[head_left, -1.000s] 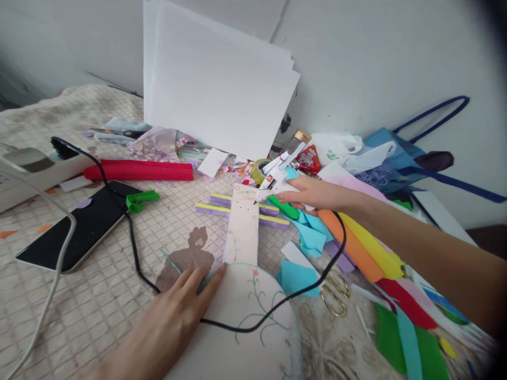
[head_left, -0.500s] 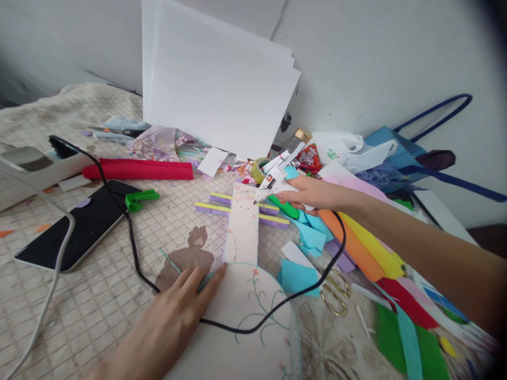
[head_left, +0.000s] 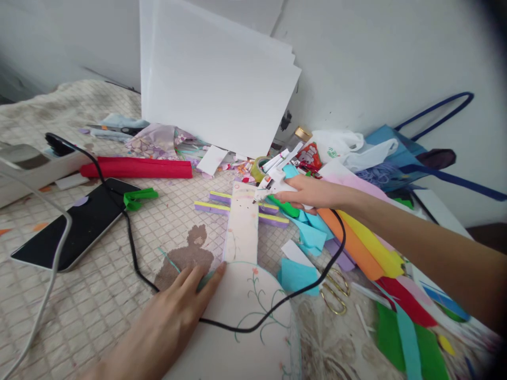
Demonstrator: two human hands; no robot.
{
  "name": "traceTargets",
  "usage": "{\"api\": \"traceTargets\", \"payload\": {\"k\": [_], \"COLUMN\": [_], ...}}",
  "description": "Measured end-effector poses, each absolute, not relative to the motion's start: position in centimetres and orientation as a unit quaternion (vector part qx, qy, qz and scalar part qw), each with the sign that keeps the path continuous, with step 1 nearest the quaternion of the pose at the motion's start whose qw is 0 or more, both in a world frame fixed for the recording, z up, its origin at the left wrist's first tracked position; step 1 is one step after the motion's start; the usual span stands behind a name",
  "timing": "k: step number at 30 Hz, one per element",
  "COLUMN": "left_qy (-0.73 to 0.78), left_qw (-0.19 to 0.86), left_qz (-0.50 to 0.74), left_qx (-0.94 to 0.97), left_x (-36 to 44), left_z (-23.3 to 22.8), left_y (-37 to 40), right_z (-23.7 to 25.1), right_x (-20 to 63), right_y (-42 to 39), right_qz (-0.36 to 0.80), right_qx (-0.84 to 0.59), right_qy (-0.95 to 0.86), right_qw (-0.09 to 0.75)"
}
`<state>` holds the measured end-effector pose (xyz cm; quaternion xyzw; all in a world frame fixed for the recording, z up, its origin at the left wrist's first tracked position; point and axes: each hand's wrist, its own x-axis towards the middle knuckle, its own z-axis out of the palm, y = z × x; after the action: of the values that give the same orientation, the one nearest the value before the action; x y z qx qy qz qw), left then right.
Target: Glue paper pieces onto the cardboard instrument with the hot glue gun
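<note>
A white cardboard model of a stringed instrument (head_left: 242, 237) lies on the table, its round body near me, painted with green vines and orange flowers. Purple-and-yellow strips (head_left: 214, 207) stick out like pegs on both sides of its neck. My left hand (head_left: 184, 298) rests on the left edge of the body, fingers stretched out. My right hand (head_left: 307, 191) is closed around a white hot glue gun (head_left: 277, 184); the nozzle points down at the top part of the neck, and I cannot tell if it touches. The gun's black cord (head_left: 253, 331) loops across the body.
Left are a black phone (head_left: 75, 227), a green clip (head_left: 139, 198), a red roll (head_left: 138, 168) and a white power strip (head_left: 43, 171). Large white boards (head_left: 214, 74) stand behind. Coloured sheets (head_left: 356, 248), gold-handled scissors (head_left: 336, 295) and a blue bag (head_left: 390, 153) lie right.
Both hands and the glue gun hold nearly the same place over the cardboard instrument. The view has shifted very slightly.
</note>
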<state>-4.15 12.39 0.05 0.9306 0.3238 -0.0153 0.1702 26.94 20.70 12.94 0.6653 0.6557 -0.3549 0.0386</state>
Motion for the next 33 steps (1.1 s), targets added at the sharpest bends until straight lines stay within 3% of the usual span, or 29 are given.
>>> {"api": "traceTargets", "payload": {"k": [15, 22, 28, 33], "left_qy": [0.319, 0.324, 0.319, 0.323], "left_qw": [0.178, 0.162, 0.152, 0.153], "left_qz": [-0.052, -0.023, -0.002, 0.028], "left_qx": [0.929, 0.932, 0.935, 0.933], "left_x": [-3.6, -3.9, -3.8, -4.1], "left_z": [2.0, 0.0, 0.4, -0.4], "left_y": [12.8, 12.4, 12.4, 12.4], "right_z": [11.2, 13.5, 17.3, 15.3], "right_x": [26.8, 27.1, 27.8, 27.9], "right_y": [20.6, 20.7, 19.2, 17.4], "right_qz": [-0.363, -0.369, -0.364, -0.387], "right_qx": [0.658, 0.670, 0.703, 0.702], "right_qy": [0.658, 0.644, 0.600, 0.583], "right_qw": [0.043, -0.009, -0.114, -0.135]}}
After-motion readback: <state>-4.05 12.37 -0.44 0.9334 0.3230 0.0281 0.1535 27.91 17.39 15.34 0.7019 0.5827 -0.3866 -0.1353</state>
